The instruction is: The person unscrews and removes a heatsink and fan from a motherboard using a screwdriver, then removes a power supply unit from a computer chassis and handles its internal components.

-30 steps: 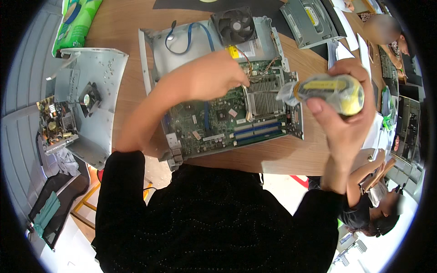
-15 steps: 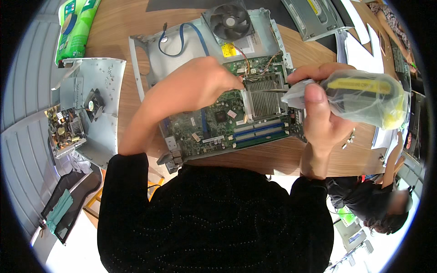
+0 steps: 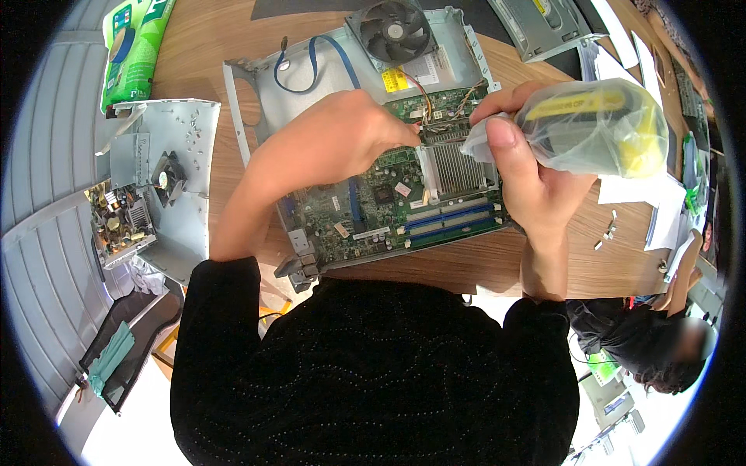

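Wooden table (image 3: 579, 264): metal chassis (image 3: 334, 79), grey cover (image 3: 186, 213), green packet (image 3: 138, 78), white papers (image 3: 628, 190)

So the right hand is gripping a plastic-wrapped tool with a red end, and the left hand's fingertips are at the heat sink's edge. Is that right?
Not quite: the tool's end is yellow, not red, as the head view shows. The right hand does grip the plastic-wrapped tool, and the left hand's fingertips are at the heat sink's edge.
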Demonstrator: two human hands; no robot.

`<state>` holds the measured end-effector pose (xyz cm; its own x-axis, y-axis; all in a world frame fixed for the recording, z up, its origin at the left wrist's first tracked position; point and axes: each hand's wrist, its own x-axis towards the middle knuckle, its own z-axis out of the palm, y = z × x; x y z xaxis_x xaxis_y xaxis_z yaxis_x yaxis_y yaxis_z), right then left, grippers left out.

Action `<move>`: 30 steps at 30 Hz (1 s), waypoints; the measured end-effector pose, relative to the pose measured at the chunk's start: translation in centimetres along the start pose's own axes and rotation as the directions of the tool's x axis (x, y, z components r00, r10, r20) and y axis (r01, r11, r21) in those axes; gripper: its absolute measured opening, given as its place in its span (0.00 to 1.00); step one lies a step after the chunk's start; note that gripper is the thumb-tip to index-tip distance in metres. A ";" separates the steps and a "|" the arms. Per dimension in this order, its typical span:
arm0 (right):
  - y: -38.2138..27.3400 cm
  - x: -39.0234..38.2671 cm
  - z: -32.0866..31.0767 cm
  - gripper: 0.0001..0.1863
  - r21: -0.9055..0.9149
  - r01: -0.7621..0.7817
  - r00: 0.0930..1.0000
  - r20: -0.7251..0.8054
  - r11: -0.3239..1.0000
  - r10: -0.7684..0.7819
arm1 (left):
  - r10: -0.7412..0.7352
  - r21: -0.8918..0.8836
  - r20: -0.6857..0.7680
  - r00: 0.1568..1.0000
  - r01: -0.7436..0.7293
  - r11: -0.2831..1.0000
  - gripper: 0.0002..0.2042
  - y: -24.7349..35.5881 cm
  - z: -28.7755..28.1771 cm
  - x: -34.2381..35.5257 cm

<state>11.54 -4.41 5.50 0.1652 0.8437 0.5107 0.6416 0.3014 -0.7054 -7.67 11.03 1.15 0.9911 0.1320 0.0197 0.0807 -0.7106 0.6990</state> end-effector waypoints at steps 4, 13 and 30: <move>0.2 0.1 0.0 0.14 -0.025 0.007 1.000 0.024 1.000 -0.007 | 0.023 -0.013 -0.022 1.000 -0.023 1.000 0.13 0.0 0.0 0.0; 0.6 -0.3 0.1 0.14 -0.049 0.036 0.999 0.028 0.998 -0.035 | 0.053 0.000 -0.045 0.998 -0.053 0.999 0.15 0.0 0.1 0.0; -0.7 -0.8 1.8 0.23 -0.182 0.017 1.000 -0.017 0.983 -0.020 | 0.075 -0.116 -0.367 0.927 -0.126 0.985 0.25 3.9 0.2 0.7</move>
<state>9.61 -4.49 4.73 0.1645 0.8299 0.5331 0.7697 0.2300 -0.5956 -6.61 8.15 3.75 0.8858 0.3231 0.3332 -0.0573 -0.6363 0.7693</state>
